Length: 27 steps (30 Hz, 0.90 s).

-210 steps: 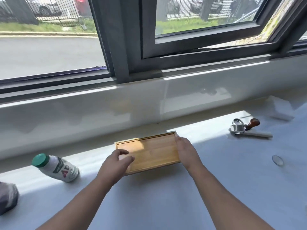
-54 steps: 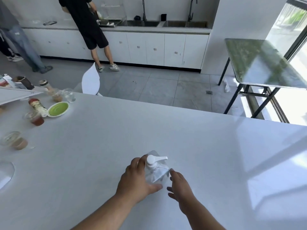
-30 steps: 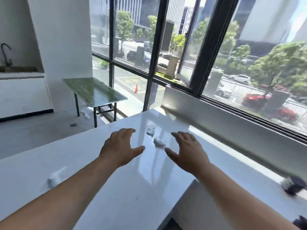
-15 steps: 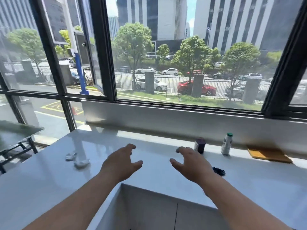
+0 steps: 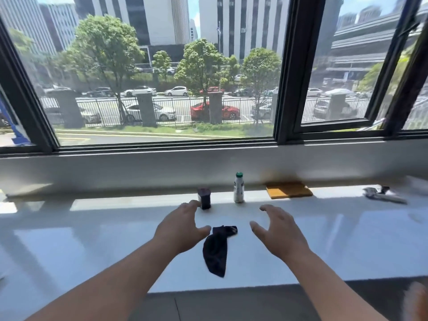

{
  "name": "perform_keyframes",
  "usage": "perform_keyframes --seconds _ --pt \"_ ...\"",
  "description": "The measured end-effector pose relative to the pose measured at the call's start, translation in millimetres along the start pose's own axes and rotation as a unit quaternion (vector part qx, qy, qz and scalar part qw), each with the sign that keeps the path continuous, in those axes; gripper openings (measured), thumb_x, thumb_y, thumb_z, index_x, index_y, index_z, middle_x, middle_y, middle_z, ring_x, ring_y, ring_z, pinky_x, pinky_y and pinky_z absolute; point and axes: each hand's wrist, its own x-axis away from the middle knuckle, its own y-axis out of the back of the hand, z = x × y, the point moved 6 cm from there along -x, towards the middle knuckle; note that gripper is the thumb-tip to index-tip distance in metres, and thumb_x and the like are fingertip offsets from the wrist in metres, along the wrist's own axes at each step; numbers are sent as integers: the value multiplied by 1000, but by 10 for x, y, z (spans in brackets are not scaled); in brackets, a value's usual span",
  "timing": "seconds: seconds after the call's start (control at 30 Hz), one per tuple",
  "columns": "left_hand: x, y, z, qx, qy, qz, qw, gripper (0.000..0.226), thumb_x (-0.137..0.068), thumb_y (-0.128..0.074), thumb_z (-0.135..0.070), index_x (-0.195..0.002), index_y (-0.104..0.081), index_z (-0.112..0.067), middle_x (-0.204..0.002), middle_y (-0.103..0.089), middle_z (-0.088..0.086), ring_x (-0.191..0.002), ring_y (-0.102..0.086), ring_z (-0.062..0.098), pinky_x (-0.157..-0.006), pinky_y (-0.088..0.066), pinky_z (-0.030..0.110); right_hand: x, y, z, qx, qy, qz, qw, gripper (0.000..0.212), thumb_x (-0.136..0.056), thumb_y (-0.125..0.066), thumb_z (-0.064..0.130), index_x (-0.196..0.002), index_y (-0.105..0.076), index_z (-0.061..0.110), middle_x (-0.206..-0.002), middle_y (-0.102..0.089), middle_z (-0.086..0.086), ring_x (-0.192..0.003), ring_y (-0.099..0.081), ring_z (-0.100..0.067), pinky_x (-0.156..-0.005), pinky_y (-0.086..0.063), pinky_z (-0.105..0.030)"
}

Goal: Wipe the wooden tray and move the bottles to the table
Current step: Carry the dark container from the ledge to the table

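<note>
The wooden tray (image 5: 288, 190) lies flat on the white counter (image 5: 92, 232) against the wall below the window, right of centre. A white bottle with a green cap (image 5: 238, 188) stands upright left of the tray. A small dark bottle (image 5: 204, 198) stands further left. A dark cloth (image 5: 217, 249) lies crumpled on the counter between my hands. My left hand (image 5: 181, 228) hovers open in front of the dark bottle, holding nothing. My right hand (image 5: 278, 232) hovers open to the right of the cloth, also holding nothing.
A metal tool with a brown handle (image 5: 382, 195) lies on the counter at the far right. The large window (image 5: 162, 77) runs along the back. The counter's front edge (image 5: 231, 287) drops to a grey floor.
The view has swung right along the window counter. The bottles, tray and dark cloth now sit central and closer. Both hands stay open and have reached forward on either side of the cloth.
</note>
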Motion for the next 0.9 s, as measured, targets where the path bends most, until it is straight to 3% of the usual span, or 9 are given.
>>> perform_keyframes --seconds 0.23,0.37,0.57,0.7,0.9 --pt "-589 -300 99 1 -22 23 1000 81 -80 -60 -65 -152 -37 -34 -154 -44 -11 -142 -36 16 -105 -44 40 -407 -168 -271 7 -35 2 999 57 -95 -58 52 -145 -49 27 -147 -54 3 -136 -48 -20 -104 -47 -39" --pt "-990 -311 480 15 -15 21 1000 79 -83 -62 -62 -153 -36 -34 -156 -42 -10 -142 -35 17 -105 -44 39 -877 -382 -24 13 -32 0 999 51 -94 -58 48 -141 -53 29 -144 -56 6 -132 -51 -18 -98 -48 -37" --pt "-1747 -38 1251 33 16 4 999 79 -83 -66 -60 -152 -38 -34 -158 -40 -11 -143 -37 17 -106 -43 37 -1651 -841 496 29 -19 31 999 52 -92 -57 46 -142 -53 28 -143 -56 6 -133 -47 -17 -104 -45 -37" --pt "-2236 63 1580 22 20 -12 999 79 -84 -66 -60 -152 -41 -28 -157 -43 -8 -142 -40 18 -107 -39 35 -2073 -1116 649 0 -31 23 999 48 -91 -59 43 -137 -57 30 -137 -59 5 -127 -50 -18 -94 -44 -33" --pt "-2628 -329 1805 36 40 35 998 79 -82 -66 -61 -151 -38 -37 -156 -41 -15 -141 -37 12 -97 -45 34 -2487 -1707 594 -2 -56 111 992 50 -86 -53 50 -133 -58 35 -140 -58 4 -125 -51 -16 -94 -50 -36"
